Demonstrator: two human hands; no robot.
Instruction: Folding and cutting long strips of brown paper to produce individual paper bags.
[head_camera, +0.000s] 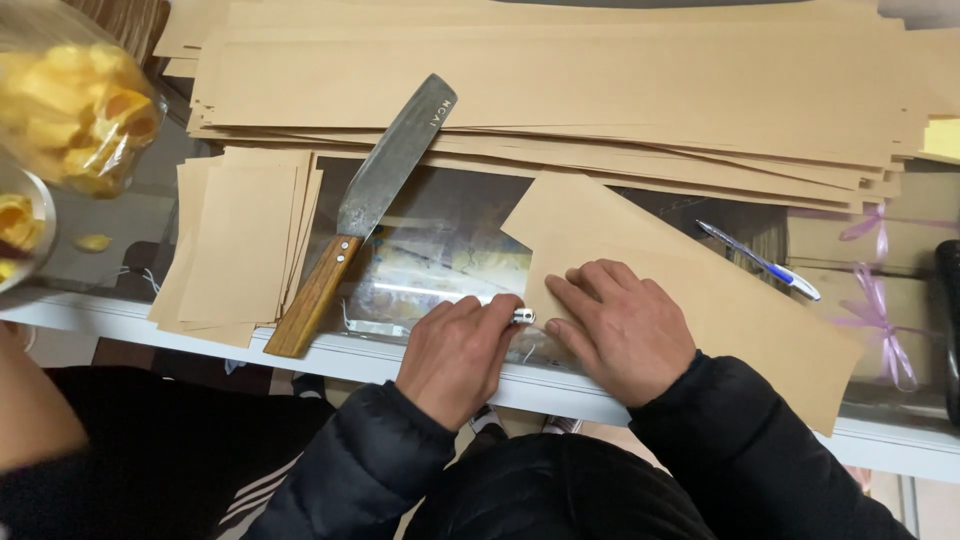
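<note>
A long strip of brown kraft paper (720, 300) lies slanted on the glass counter. My right hand (622, 325) presses flat on its near left end. Beside it, my left hand (458, 352) is curled around a small metal object (523, 316) held against the paper's left edge; what that object is I cannot tell. Both sleeves are black and padded.
A large knife (365, 205) with a wooden handle lies left of centre. A pile of cut brown sheets (238, 245) sits at left, long stacked strips (560, 90) fill the back. A blue and white pen (762, 262) lies right. A bag of yellow snacks (75, 105) stands far left.
</note>
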